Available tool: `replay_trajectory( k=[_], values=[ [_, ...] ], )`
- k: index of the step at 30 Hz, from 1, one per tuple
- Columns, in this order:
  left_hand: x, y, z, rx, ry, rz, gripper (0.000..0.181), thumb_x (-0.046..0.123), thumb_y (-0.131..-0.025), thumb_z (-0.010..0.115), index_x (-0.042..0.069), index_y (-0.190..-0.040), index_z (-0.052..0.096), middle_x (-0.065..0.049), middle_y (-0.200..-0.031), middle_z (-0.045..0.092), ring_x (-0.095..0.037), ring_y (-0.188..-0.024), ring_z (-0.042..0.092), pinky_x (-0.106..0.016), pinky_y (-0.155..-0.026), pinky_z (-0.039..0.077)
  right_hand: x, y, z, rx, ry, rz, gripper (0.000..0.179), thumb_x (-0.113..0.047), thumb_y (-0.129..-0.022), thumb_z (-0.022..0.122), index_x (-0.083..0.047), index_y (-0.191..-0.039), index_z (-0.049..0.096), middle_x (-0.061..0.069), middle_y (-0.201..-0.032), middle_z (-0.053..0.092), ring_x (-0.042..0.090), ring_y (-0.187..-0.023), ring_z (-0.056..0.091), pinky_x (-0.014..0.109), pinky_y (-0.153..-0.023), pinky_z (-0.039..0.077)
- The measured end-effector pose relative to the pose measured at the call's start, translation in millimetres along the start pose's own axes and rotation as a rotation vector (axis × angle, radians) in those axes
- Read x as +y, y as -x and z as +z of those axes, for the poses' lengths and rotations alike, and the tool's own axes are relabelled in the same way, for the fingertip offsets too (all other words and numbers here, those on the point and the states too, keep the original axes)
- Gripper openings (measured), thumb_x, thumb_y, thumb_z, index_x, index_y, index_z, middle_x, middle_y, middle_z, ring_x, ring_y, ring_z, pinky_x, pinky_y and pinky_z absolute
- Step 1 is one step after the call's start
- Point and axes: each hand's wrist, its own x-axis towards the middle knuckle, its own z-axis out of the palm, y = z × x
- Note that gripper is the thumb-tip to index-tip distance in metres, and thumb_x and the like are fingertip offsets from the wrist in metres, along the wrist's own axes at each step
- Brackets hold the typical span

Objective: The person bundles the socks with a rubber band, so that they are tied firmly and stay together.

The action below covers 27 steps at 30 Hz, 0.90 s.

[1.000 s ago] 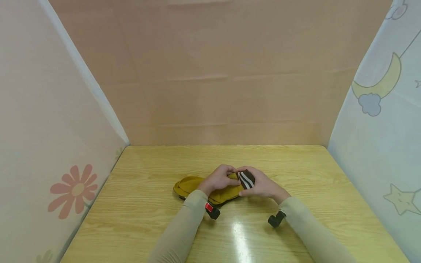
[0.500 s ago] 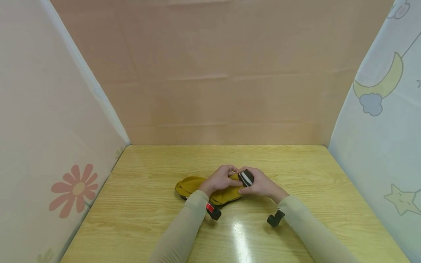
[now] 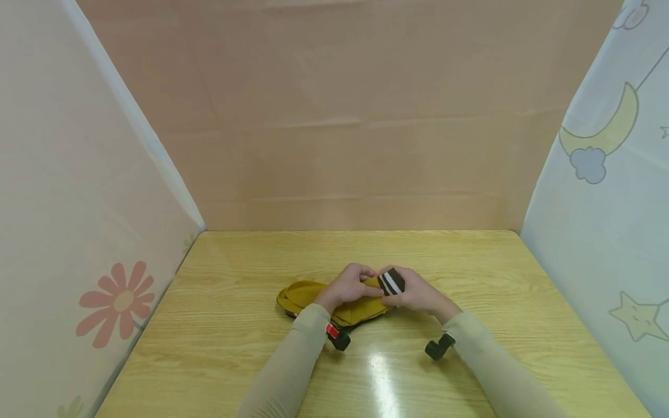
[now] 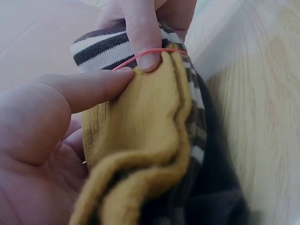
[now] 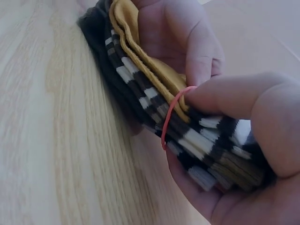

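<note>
A layered bundle of socks lies near the middle of the table, mustard-yellow [image 3: 302, 295] on top, with dark-and-white striped and black layers beneath. A thin red rubber band [image 5: 167, 121] loops around the bundle close to its striped end [image 3: 391, 282]. My left hand [image 3: 347, 287] grips the bundle just left of the band, its thumb on the mustard fabric and its fingers partly hidden underneath. The striped end is held in my right hand [image 3: 420, 295], whose thumb [image 4: 146, 44] lies on top at the band. Its other fingers reach under the striped layers.
The wood-grain table [image 3: 235, 360] extends around the socks. A plain tan panel [image 3: 360, 116] rises at its back edge, with printed sheets [image 3: 122, 191] along the sides. A small black camera [image 3: 439, 347] sits at each wrist.
Half a second ago the band showed as a thin line stretched between the hands; now it is hardly visible from the head. More of the striped end shows, and the right fingers have shifted slightly.
</note>
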Motion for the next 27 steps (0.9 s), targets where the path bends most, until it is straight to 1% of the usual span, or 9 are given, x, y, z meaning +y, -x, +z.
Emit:
replay_trajectory(
  k=[3,7,11,14,18,21,23,25,27],
  values=[
    [-0.1,0.0,-0.7,0.010,0.006,0.003,0.035,0.022,-0.089,0.087,0.010,-0.119,0.076,-0.002,-0.114,0.077,-0.015,-0.099,0.068,-0.036,-0.093,0.055,3.4,0.8,-0.6,0.036,-0.036,0.039,0.060,-0.011,-0.088,0.085,-0.008,-0.138,0.053,0.019,-0.118,0.060,0.029,-0.097,0.061,0.039,-0.074,0.060],
    [-1.1,0.2,-2.0,0.023,0.028,-0.001,0.032,0.020,-0.090,0.086,0.010,-0.117,0.074,-0.001,-0.109,0.077,-0.016,-0.096,0.068,-0.037,-0.091,0.055,7.9,3.4,-1.7,0.085,-0.124,0.128,0.071,-0.012,-0.090,0.084,-0.006,-0.147,0.042,0.026,-0.127,0.057,0.033,-0.104,0.061,0.041,-0.078,0.060],
    [-3.4,0.2,-3.3,0.077,0.010,-0.013,0.032,0.022,-0.090,0.086,0.015,-0.118,0.072,0.002,-0.110,0.075,-0.016,-0.101,0.066,-0.038,-0.093,0.053,11.9,5.6,-2.0,0.134,-0.216,0.206,0.066,-0.012,-0.094,0.079,0.005,-0.146,0.042,0.032,-0.129,0.060,0.033,-0.108,0.066,0.042,-0.083,0.062],
    [-3.0,1.2,-2.8,0.126,-0.055,0.007,0.031,0.024,-0.091,0.085,0.018,-0.117,0.071,0.003,-0.115,0.072,-0.017,-0.104,0.064,-0.039,-0.094,0.053,13.6,7.0,-1.6,0.156,-0.246,0.228,0.058,-0.013,-0.097,0.077,0.012,-0.141,0.048,0.032,-0.130,0.062,0.032,-0.110,0.068,0.041,-0.086,0.062],
    [5.9,8.5,1.6,0.217,-0.173,0.072,0.027,0.021,-0.092,0.084,0.018,-0.115,0.071,0.001,-0.120,0.069,-0.019,-0.108,0.062,-0.038,-0.094,0.054,15.1,9.8,-1.0,0.165,-0.217,0.222,0.053,-0.016,-0.099,0.075,0.013,-0.137,0.052,0.029,-0.129,0.064,0.029,-0.110,0.068,0.038,-0.088,0.061],
    [16.4,17.1,6.9,0.275,-0.232,0.139,0.022,0.015,-0.092,0.083,0.016,-0.111,0.071,0.002,-0.112,0.069,-0.017,-0.098,0.062,-0.032,-0.085,0.054,15.6,11.8,-0.6,0.167,-0.199,0.215,0.051,-0.017,-0.100,0.074,0.013,-0.136,0.053,0.028,-0.128,0.065,0.027,-0.109,0.068,0.038,-0.087,0.061],
    [23.1,22.6,10.7,0.262,-0.241,0.179,0.016,0.012,-0.093,0.081,0.015,-0.106,0.072,0.003,-0.102,0.070,-0.014,-0.086,0.061,-0.028,-0.076,0.053,15.5,12.7,-0.4,0.172,-0.205,0.219,0.051,-0.017,-0.100,0.073,0.012,-0.137,0.052,0.028,-0.128,0.065,0.027,-0.107,0.068,0.038,-0.086,0.061],
    [28.1,26.2,14.4,0.208,-0.243,0.204,0.010,0.011,-0.095,0.078,0.013,-0.103,0.072,0.004,-0.095,0.070,-0.010,-0.078,0.059,-0.025,-0.071,0.052,15.1,13.7,-0.8,0.175,-0.221,0.218,0.051,-0.016,-0.101,0.072,0.012,-0.138,0.051,0.028,-0.128,0.064,0.027,-0.107,0.069,0.038,-0.086,0.062],
    [30.4,27.7,17.8,0.143,-0.234,0.202,0.007,0.012,-0.097,0.076,0.013,-0.104,0.073,0.006,-0.092,0.070,-0.005,-0.076,0.059,-0.022,-0.070,0.052,14.1,14.9,-1.4,0.183,-0.213,0.212,0.050,-0.016,-0.102,0.071,0.012,-0.138,0.051,0.028,-0.128,0.065,0.026,-0.107,0.068,0.037,-0.085,0.061]
  ],
)
